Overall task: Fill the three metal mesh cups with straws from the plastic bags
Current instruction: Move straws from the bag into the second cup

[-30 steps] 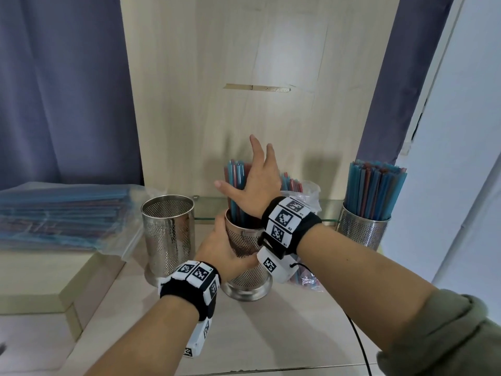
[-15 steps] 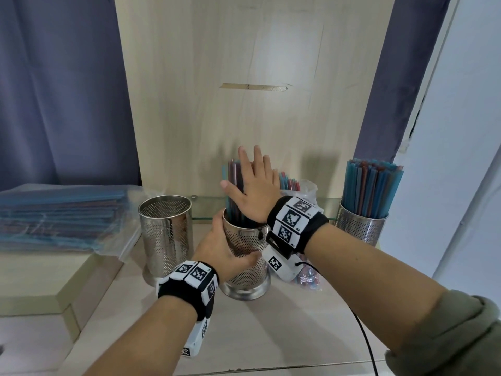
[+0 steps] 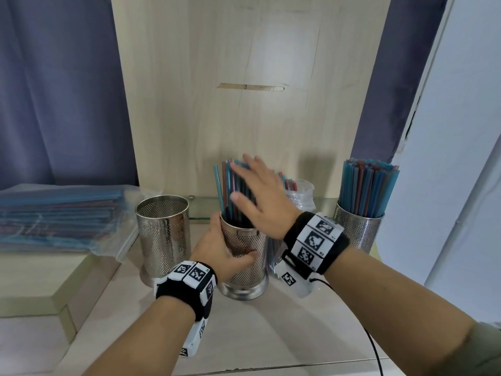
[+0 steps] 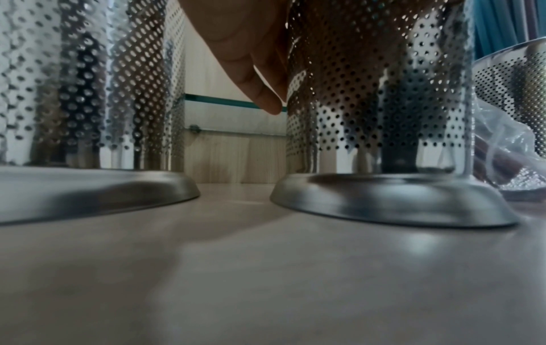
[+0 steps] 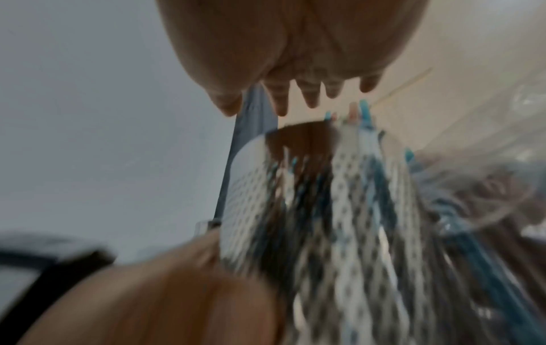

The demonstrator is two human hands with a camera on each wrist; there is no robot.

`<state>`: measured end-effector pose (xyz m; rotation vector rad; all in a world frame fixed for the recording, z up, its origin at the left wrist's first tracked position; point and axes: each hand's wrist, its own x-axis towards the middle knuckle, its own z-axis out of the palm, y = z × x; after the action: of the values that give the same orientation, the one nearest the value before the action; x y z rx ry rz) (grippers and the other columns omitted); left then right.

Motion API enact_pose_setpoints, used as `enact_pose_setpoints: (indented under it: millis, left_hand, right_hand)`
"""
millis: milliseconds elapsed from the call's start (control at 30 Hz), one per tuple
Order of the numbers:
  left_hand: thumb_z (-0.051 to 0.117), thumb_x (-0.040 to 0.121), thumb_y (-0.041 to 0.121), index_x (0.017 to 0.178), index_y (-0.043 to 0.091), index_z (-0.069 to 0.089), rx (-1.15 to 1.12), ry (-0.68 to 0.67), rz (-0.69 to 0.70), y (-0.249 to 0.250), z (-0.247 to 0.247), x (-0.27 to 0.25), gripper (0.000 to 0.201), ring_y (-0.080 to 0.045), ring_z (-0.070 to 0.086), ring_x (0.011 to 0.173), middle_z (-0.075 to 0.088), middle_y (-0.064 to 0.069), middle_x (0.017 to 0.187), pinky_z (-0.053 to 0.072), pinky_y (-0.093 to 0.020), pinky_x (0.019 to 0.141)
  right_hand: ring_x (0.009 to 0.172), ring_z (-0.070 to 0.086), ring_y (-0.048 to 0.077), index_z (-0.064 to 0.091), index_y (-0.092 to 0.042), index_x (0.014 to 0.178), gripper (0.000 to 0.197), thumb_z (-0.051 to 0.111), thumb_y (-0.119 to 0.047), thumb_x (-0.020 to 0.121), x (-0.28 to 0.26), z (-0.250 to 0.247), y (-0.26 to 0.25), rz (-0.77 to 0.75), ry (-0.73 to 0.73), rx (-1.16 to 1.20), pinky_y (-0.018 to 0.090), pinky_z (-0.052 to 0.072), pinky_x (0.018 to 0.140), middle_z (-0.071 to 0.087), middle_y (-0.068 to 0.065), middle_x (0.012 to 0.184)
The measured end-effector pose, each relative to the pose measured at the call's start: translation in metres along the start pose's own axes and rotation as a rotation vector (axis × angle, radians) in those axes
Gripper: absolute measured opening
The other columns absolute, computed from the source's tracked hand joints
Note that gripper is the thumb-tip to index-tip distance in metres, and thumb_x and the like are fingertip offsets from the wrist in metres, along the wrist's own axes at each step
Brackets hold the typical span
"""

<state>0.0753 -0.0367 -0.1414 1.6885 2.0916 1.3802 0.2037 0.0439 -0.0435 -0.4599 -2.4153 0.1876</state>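
Note:
Three metal mesh cups stand on the wooden surface. The middle cup holds blue and red straws, and my left hand grips its side. My right hand lies flat and open against the tops of those straws, fingers straight. The left cup has no straws in it. The right cup is packed with straws. A plastic bag of straws stands behind the middle cup. The right wrist view is blurred and shows my straight fingers above the cup's mesh.
A large flat bag of straws lies on a raised wooden block at the left. A wooden back panel closes the rear, and a white wall stands at the right. A black cable runs from my right wrist.
My right hand has dropped and swung leftward across the straw tops in the middle cup. My left hand has kept its grip on the cup.

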Motion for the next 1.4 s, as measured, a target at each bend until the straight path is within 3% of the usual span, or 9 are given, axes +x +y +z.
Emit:
enact_pose_setpoints:
  millis: [133,233,333,433,533,633,800,1067,1400]
  left_hand:
    - [0.083,0.055,0.057,0.139,0.029,0.024,-0.017,-0.03,-0.011,0.001,-0.002,0.001,0.106,-0.009,0.06,0.108,0.059,0.012,0.123,0.051,-0.029,0.094]
    - [0.084,0.056,0.056,0.143,0.029,0.02,-0.01,-0.046,-0.032,0.001,-0.002,0.0,0.111,-0.009,0.058,0.111,0.057,0.011,0.129,0.049,-0.026,0.094]
    - [0.084,0.056,0.056,0.143,0.029,0.02,-0.008,-0.052,-0.039,0.002,-0.003,-0.001,0.111,-0.01,0.058,0.112,0.056,0.01,0.13,0.048,-0.025,0.093]
    - [0.085,0.057,0.054,0.143,0.028,0.02,-0.009,-0.05,-0.042,0.003,-0.003,-0.001,0.111,-0.011,0.058,0.112,0.056,0.008,0.131,0.048,-0.025,0.092]
    - [0.084,0.055,0.056,0.143,0.028,0.018,-0.011,-0.045,-0.043,0.004,-0.002,-0.001,0.113,-0.013,0.058,0.113,0.056,0.007,0.131,0.05,-0.029,0.095]
    - [0.081,0.052,0.061,0.144,0.033,0.014,-0.018,-0.036,-0.043,0.005,-0.002,-0.002,0.117,-0.016,0.058,0.117,0.054,0.005,0.134,0.051,-0.036,0.098]
    - [0.084,0.057,0.053,0.145,0.035,0.008,-0.006,-0.021,-0.03,0.007,-0.002,-0.003,0.118,-0.016,0.055,0.122,0.051,0.003,0.14,0.047,-0.031,0.1]
    - [0.085,0.06,0.051,0.145,0.034,0.007,0.009,-0.025,-0.021,0.007,-0.001,-0.003,0.117,-0.015,0.054,0.121,0.051,0.003,0.14,0.045,-0.026,0.098]
    - [0.085,0.058,0.053,0.145,0.034,0.009,0.015,-0.019,-0.021,0.005,0.0,-0.003,0.117,-0.014,0.056,0.118,0.053,0.004,0.138,0.046,-0.026,0.097]
  right_hand:
    - [0.142,0.036,0.027,0.047,-0.015,0.144,0.049,0.043,-0.031,0.097,0.024,-0.038,0.022,0.062,0.231,-0.006,0.039,0.025,0.116,0.044,0.012,0.15]
    - [0.128,0.049,0.026,0.043,-0.011,0.144,0.043,0.043,-0.016,0.102,0.044,-0.066,0.042,0.358,0.097,-0.007,0.022,0.034,0.095,0.051,0.014,0.143]
    - [0.117,0.058,0.03,0.052,-0.007,0.139,0.039,0.045,-0.012,0.101,0.054,-0.075,0.066,0.606,-0.126,-0.135,0.026,0.047,0.084,0.058,0.016,0.135]
    - [0.102,0.066,0.029,0.068,-0.001,0.111,0.024,0.059,-0.017,0.096,0.056,-0.065,0.082,0.691,-0.27,-0.235,0.025,0.051,0.066,0.069,0.011,0.105]
    - [0.065,0.058,0.021,0.059,-0.009,0.074,0.038,0.067,-0.041,0.091,0.052,-0.052,0.087,0.731,-0.326,-0.349,0.031,0.048,0.061,0.061,0.006,0.071]
    - [0.063,0.057,0.018,0.056,-0.012,0.072,0.048,0.07,-0.056,0.084,0.043,-0.039,0.088,0.755,-0.315,-0.358,0.032,0.052,0.066,0.061,0.003,0.069]
    - [0.059,0.054,0.016,0.06,-0.012,0.075,0.048,0.068,-0.058,0.083,0.034,-0.02,0.093,0.786,-0.302,-0.31,0.027,0.044,0.055,0.058,0.001,0.064]
    - [0.057,0.05,0.016,0.05,-0.01,0.071,0.04,0.072,-0.039,0.087,0.037,-0.007,0.09,0.823,-0.197,-0.191,0.027,0.041,0.052,0.057,0.004,0.068]
    - [0.056,0.051,0.018,0.053,-0.011,0.068,0.035,0.068,-0.035,0.088,0.039,-0.004,0.089,0.883,-0.19,-0.081,0.026,0.039,0.049,0.056,0.003,0.065]
